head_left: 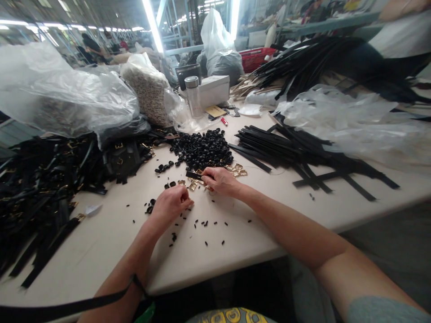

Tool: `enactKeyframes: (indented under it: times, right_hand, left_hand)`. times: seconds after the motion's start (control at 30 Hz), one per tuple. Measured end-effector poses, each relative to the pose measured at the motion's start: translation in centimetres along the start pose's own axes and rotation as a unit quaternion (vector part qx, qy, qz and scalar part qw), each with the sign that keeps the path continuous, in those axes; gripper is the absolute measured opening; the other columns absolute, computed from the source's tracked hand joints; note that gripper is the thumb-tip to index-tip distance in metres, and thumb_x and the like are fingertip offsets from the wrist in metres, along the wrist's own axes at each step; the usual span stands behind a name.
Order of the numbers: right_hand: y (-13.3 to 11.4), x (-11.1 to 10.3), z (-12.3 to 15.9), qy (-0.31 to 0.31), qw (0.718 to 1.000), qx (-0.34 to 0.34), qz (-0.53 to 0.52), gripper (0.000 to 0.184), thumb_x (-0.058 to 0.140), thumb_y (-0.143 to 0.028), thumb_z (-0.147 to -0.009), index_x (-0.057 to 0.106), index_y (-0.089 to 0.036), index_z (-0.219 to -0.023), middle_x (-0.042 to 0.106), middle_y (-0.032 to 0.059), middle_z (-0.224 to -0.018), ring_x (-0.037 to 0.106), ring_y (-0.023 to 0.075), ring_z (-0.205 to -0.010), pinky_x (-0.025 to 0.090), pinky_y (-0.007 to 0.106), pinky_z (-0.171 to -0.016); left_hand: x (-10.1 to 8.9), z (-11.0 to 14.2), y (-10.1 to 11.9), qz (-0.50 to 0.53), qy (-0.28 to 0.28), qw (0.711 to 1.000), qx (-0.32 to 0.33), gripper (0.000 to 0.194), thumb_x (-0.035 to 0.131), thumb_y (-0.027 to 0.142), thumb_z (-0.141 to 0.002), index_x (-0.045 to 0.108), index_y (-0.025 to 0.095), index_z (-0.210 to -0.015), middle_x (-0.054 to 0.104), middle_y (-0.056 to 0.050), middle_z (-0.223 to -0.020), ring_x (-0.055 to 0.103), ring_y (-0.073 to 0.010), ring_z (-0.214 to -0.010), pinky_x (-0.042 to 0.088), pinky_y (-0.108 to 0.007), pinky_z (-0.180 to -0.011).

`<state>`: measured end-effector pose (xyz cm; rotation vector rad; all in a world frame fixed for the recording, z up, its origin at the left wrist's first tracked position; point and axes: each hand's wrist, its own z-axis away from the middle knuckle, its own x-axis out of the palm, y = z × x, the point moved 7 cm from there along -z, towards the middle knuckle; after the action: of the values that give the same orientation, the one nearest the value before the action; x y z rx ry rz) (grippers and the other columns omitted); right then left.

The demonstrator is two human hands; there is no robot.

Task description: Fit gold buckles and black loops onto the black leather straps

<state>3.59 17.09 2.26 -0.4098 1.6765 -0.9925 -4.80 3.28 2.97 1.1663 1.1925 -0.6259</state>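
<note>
My right hand (220, 181) is closed around a black strap (193, 175), whose end sticks out to the left of the fingers. Just left of it and lower, my left hand (173, 202) is pinched close to the tabletop; whatever its fingers hold is hidden. Gold buckles (237, 170) lie behind and beside the right hand, and a few more sit between the two hands. A heap of small black loops (204, 148) rises right behind the hands. Tiny black pieces (206, 223) are scattered over the table in front of them.
Black straps with buckles (43, 179) are piled at the left; loose black straps (279, 148) lie at the right. Plastic bags (84, 98), a clear bottle (193, 96) and a white box (213, 91) stand behind. A long black strip (77, 305) crosses my left forearm.
</note>
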Motion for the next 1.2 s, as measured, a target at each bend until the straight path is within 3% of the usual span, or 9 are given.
enactKeyframes:
  times: [0.1,0.17,0.37,0.6,0.8,0.93,1.03,1.1,1.2]
  right_hand:
    - [0.3,1.1,0.1,-0.043,0.992,0.02,-0.118,0.016,0.062,-0.031,-0.081,0.062,-0.016,-0.082,0.057,-0.0042,-0.062,0.05,0.0069,-0.05,0.037,0.019,-0.052]
    - [0.1,1.8,0.2,-0.059,0.983,0.017,-0.171,0.021,0.068,-0.034,-0.075,0.061,-0.015,-0.08,0.054,-0.0053,-0.062,0.047,0.0063,-0.05,0.037,0.019,-0.05]
    - [-1.3,2.6,0.7,-0.061,0.979,-0.024,-0.194,0.02,0.069,-0.033,-0.073,0.061,-0.014,-0.078,0.05,-0.006,-0.061,0.041,0.0056,-0.053,0.031,0.018,-0.049]
    - [-2.0,2.3,0.8,-0.023,0.985,-0.053,-0.16,0.01,0.067,-0.023,-0.074,0.061,-0.014,-0.074,0.05,-0.0059,-0.061,0.042,0.0056,-0.057,0.03,0.018,-0.053]
    - [-1.4,2.8,0.6,-0.063,0.946,0.01,-0.318,0.013,0.06,-0.028,-0.078,0.059,-0.015,-0.078,0.053,-0.0053,-0.062,0.042,0.0042,-0.045,0.031,0.017,-0.042]
    - [-2.1,2.4,0.9,-0.074,0.921,0.011,-0.383,0.018,0.063,-0.032,-0.077,0.058,-0.015,-0.08,0.055,-0.0049,-0.065,0.04,0.0028,-0.043,0.029,0.017,-0.039]
    - [-2.2,2.2,1.0,-0.072,0.919,0.006,-0.389,0.027,0.067,-0.04,-0.075,0.058,-0.015,-0.079,0.056,-0.0043,-0.067,0.039,0.0025,-0.043,0.028,0.017,-0.039]
    - [-2.0,1.9,0.8,-0.056,0.919,0.005,-0.39,0.033,0.065,-0.047,-0.078,0.058,-0.014,-0.078,0.056,-0.0039,-0.066,0.036,0.0024,-0.042,0.026,0.018,-0.038]
    - [-1.3,1.3,0.4,-0.022,0.915,0.003,-0.403,0.041,0.053,-0.054,-0.085,0.061,-0.013,-0.082,0.055,-0.0036,-0.06,0.033,0.0034,-0.041,0.023,0.019,-0.038]
  left_hand:
    - [-0.6,0.1,0.0,0.021,0.047,0.998,-0.023,0.019,0.064,0.029,-0.075,0.05,0.022,-0.064,0.057,0.002,-0.063,0.051,-0.0153,-0.058,0.034,-0.028,-0.056]
    - [-0.9,0.2,-0.2,0.089,0.077,0.992,-0.034,0.016,0.062,0.03,-0.077,0.053,0.022,-0.068,0.059,0.002,-0.064,0.053,-0.0145,-0.056,0.037,-0.027,-0.055]
    - [-0.3,0.2,-1.0,0.231,0.113,0.966,-0.035,0.012,0.063,0.03,-0.075,0.062,0.02,-0.082,0.065,-0.001,-0.072,0.059,-0.0154,-0.062,0.046,-0.026,-0.058]
    - [0.3,0.4,-0.3,0.31,0.1,0.944,-0.05,0.023,0.067,0.036,-0.076,0.061,0.019,-0.089,0.066,-0.001,-0.073,0.059,-0.0144,-0.061,0.047,-0.025,-0.058]
    - [-0.5,0.6,0.9,0.413,0.106,0.905,0.002,0.045,0.069,0.029,-0.078,0.052,0.022,-0.119,0.067,-0.002,-0.087,0.063,-0.0158,-0.073,0.051,-0.027,-0.066]
    - [-0.3,0.6,0.7,0.483,0.111,0.868,-0.04,0.038,0.07,0.034,-0.078,0.059,0.018,-0.111,0.069,-0.007,-0.089,0.066,-0.0198,-0.081,0.051,-0.027,-0.063]
    - [0.0,0.5,0.1,0.508,0.117,0.85,-0.068,0.037,0.072,0.037,-0.076,0.063,0.017,-0.106,0.07,-0.008,-0.089,0.067,-0.0202,-0.08,0.052,-0.027,-0.062]
    - [0.0,0.5,-0.5,0.503,0.131,0.851,-0.074,0.038,0.073,0.038,-0.075,0.064,0.017,-0.105,0.07,-0.008,-0.09,0.066,-0.0191,-0.078,0.052,-0.027,-0.061]
    - [-0.5,0.6,-1.4,0.447,0.17,0.876,-0.064,0.038,0.073,0.037,-0.075,0.065,0.018,-0.107,0.07,-0.005,-0.09,0.065,-0.0169,-0.075,0.054,-0.027,-0.064]
